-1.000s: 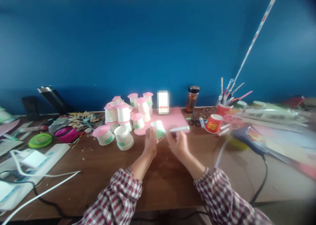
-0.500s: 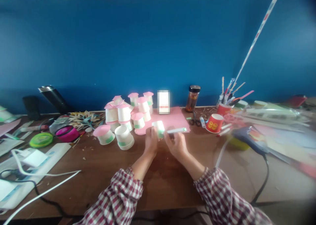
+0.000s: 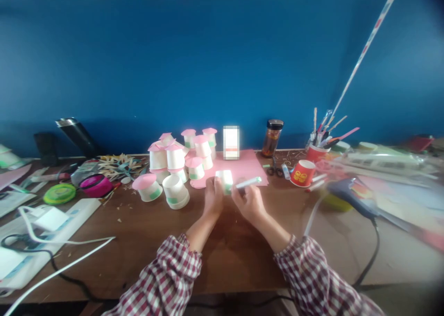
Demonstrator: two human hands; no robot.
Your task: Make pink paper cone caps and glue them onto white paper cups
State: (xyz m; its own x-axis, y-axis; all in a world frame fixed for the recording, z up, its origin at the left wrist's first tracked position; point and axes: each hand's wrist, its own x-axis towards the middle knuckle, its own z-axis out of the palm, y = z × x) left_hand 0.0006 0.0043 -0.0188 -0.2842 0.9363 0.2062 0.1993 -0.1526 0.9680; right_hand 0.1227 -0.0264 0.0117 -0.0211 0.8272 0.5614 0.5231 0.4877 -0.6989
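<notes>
My left hand is closed on a small white paper cup with a green patch on its side. In my right hand is a marker pen, its green end pointing away to the right and its other end close to the cup's green patch. Whether the tip touches the cup I cannot tell. Pink paper sheets lie just beyond both hands. To the left stand several paper cups with pink paper tops, some stacked, and an uncapped white cup with a green patch.
A red cup lies by scissors and a dark-lidded bottle. Farther right is a glue gun with its cord. On the left are a power strip, a green tape roll and a pile of wood sticks.
Both hands keep their grip on the cup and the marker pen. The cup has turned or shifted slightly, and the whole view has moved a little.
</notes>
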